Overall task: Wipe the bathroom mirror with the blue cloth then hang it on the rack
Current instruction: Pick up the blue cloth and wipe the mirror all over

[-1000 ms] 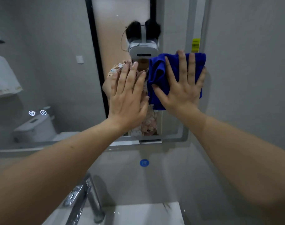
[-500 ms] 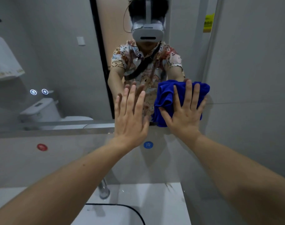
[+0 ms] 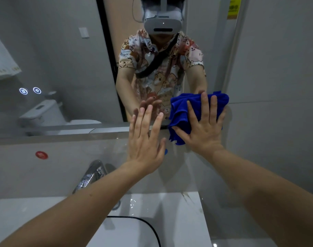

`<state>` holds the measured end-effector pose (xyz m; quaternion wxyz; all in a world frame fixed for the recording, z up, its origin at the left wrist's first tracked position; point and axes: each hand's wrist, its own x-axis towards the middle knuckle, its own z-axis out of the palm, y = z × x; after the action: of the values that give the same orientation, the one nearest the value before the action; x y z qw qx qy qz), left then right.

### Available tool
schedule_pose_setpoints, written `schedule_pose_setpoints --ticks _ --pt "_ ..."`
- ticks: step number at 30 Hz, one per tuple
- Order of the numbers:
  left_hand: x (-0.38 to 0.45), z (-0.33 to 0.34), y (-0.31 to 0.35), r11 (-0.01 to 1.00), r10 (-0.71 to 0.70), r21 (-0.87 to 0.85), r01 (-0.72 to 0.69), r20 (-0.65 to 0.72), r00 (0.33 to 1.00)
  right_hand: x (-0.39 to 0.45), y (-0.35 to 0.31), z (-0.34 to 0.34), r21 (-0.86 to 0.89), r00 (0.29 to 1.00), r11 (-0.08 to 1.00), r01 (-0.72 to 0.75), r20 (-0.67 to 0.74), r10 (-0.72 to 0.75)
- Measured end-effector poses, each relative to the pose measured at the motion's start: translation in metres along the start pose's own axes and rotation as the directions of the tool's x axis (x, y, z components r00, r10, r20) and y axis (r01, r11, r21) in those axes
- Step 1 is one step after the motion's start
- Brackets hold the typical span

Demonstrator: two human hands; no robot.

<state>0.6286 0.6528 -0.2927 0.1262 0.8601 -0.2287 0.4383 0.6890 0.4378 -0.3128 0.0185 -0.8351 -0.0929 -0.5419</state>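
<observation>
Chrome faucet above white sink. Red round sticker on grey backsplash. Reflected: toilet, white towel, two lit touch icons.

Cloth — deep blue, plain. Reflected shirt — pale, cartoon-bear print in brown and pink. Headset white. Wall dot red. Tap chrome. Basin white, black rim line.

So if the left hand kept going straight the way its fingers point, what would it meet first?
Probably the mirror: the left hand is open, fingers pointing up and forward at the glass near its lower edge. Whether the fingertips already touch is unclear.
</observation>
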Motion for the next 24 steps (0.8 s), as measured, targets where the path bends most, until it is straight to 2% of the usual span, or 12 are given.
schedule_pose_setpoints --ticks 6,14,24 --pt "0.000 0.005 0.008 1.000 -0.011 -0.009 0.011 0.023 1.000 -0.005 0.012 -0.001 -0.008 0.996 0.996 0.091 -0.005 -0.091" --pt "0.014 0.006 0.010 0.997 0.079 -0.018 -0.079 0.012 0.997 0.000 0.027 -0.015 -0.025 0.978 0.978 0.207 0.007 -0.207" --pt "0.023 -0.009 -0.015 0.993 0.102 -0.049 -0.105 -0.060 0.993 0.008 0.011 -0.006 -0.043 0.980 0.983 0.180 -0.075 -0.183"
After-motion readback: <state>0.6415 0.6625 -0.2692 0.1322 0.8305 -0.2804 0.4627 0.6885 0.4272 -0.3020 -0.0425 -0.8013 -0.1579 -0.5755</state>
